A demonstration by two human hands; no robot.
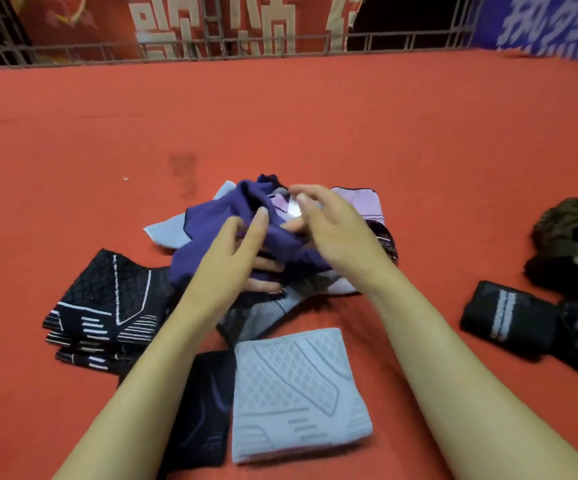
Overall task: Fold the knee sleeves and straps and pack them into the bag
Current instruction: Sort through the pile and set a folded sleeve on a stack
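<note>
A loose heap of knee sleeves lies mid-table, topped by a purple sleeve [218,220]. My left hand [235,258] grips the purple sleeve from its near side, with fingers curled into the cloth. Just to the right, my right hand [329,223] hovers over the heap with relaxed fingers, touching a pale pink sleeve [360,202]. A folded light grey sleeve [294,393] lies near me, and a folded black sleeve with purple lines [204,410] sits against its left side. To the left is a stack of folded black sleeves with white stripes [107,306].
Rolled black straps with white stripes [509,317] lie at the right, and a dark bag [575,233] stands behind them at the right edge. Red cloth [315,116] covers the table. A metal railing [280,43] with banners runs along the far edge.
</note>
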